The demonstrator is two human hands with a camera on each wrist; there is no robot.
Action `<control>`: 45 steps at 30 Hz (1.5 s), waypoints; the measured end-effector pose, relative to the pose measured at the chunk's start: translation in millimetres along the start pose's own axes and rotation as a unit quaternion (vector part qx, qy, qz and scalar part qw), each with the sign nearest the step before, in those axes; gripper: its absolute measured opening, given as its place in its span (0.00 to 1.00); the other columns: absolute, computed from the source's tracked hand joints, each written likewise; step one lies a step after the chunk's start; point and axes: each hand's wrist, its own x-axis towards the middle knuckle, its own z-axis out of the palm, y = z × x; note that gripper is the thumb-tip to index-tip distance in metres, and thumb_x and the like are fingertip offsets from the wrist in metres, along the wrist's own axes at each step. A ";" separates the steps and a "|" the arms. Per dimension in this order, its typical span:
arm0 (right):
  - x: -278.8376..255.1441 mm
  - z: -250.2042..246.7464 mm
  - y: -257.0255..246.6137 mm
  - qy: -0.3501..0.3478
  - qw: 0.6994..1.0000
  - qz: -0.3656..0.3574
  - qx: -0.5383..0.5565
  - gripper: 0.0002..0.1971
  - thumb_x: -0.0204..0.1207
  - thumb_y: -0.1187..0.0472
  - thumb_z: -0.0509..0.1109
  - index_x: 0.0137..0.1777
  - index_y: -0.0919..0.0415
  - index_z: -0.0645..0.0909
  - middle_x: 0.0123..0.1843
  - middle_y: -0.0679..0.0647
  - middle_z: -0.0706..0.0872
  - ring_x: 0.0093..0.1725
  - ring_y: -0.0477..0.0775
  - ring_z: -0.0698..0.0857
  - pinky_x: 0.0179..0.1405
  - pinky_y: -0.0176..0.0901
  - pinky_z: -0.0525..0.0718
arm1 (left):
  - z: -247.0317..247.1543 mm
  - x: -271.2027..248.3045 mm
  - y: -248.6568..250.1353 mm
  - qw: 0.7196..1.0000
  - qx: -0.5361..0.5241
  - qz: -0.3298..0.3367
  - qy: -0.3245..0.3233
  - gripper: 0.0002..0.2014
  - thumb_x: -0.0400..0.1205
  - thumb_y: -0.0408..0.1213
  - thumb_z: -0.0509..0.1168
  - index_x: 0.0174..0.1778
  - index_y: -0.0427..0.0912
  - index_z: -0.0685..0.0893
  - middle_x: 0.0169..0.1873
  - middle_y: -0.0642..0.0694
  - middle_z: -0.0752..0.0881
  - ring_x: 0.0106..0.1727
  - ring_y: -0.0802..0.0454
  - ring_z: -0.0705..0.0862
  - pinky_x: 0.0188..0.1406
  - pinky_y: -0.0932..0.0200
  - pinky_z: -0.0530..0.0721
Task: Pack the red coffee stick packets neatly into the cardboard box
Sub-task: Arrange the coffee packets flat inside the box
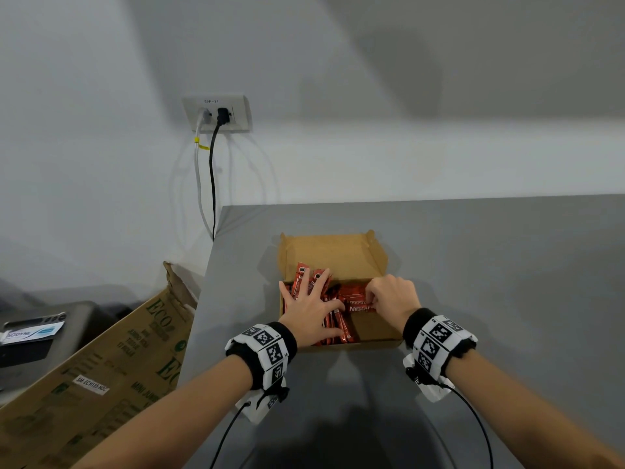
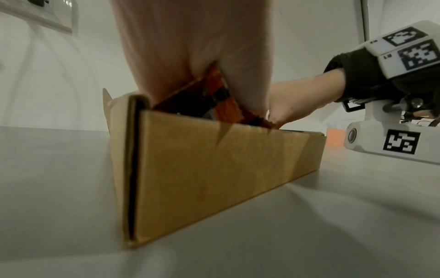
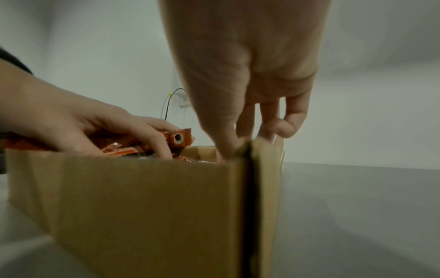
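An open cardboard box (image 1: 333, 250) sits on the grey table, its lid folded back. Several red coffee stick packets (image 1: 340, 330) lie in its left half, some at a slant. My left hand (image 1: 309, 306) presses flat on them with fingers spread. My right hand (image 1: 372, 297) curls its fingers and pinches a red packet with white lettering (image 1: 360, 308) lying crosswise in the middle. The left wrist view shows the box's wall (image 2: 214, 169) and packets (image 2: 223, 107) under my palm (image 2: 190, 47). From the right wrist, a packet end (image 3: 177, 139) sticks out above the box (image 3: 142, 197) under my left fingers (image 3: 154, 137).
The grey table (image 1: 490, 282) ends just left of the box. A large brown carton with green print (image 1: 111, 363) leans below that edge. A wall socket (image 1: 218, 113) with two cables is behind. Dark items (image 1: 33, 333) lie far left. Bare box floor (image 1: 375, 328) shows at the right.
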 end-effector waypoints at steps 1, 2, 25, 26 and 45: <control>-0.4 1.0 0.4 0.000 1.000 0.001 0.003 0.11 0.77 0.68 0.61 0.49 0.54 0.84 0.50 0.52 0.87 0.51 0.57 0.84 0.48 0.46 0.80 | 0.3 -0.1 -0.2 1.000 0.000 0.001 0.002 0.24 0.79 0.59 0.62 0.70 0.60 0.71 0.82 0.46 0.38 0.80 0.32 0.32 0.66 0.15 0.40; -0.8 1.7 0.8 0.001 1.000 0.001 0.004 0.11 0.77 0.68 0.62 0.49 0.54 0.83 0.50 0.52 0.87 0.51 0.57 0.84 0.47 0.46 0.80 | 0.6 -0.2 -0.4 1.000 0.000 0.003 0.004 0.24 0.79 0.59 0.62 0.70 0.60 0.70 0.82 0.46 0.38 0.80 0.31 0.32 0.66 0.15 0.41; -5.8 6.0 6.6 0.010 0.997 -0.011 0.079 0.10 0.73 0.57 0.72 0.54 0.54 0.83 0.53 0.50 0.87 0.55 0.54 0.84 0.55 0.47 0.80 | 2.4 0.8 -1.4 1.000 0.007 0.001 0.005 0.23 0.79 0.59 0.62 0.69 0.58 0.71 0.82 0.45 0.38 0.80 0.32 0.32 0.66 0.14 0.42; -7.6 5.4 5.3 0.017 0.997 -0.017 0.070 0.11 0.73 0.53 0.71 0.54 0.53 0.83 0.54 0.49 0.86 0.56 0.53 0.83 0.56 0.47 0.78 | 2.5 1.2 -1.4 1.000 0.009 0.000 0.004 0.24 0.79 0.60 0.61 0.69 0.58 0.71 0.82 0.45 0.38 0.80 0.32 0.32 0.66 0.14 0.42; -15.6 2.3 -10.4 -0.054 0.978 -0.096 0.176 0.09 0.77 0.61 0.65 0.40 0.62 0.85 0.41 0.52 0.84 0.41 0.51 0.82 0.42 0.41 0.80 | 2.3 2.6 -0.6 1.000 0.011 -0.006 -0.003 0.29 0.78 0.58 0.63 0.75 0.58 0.66 0.82 0.45 0.36 0.80 0.32 0.32 0.66 0.14 0.41</control>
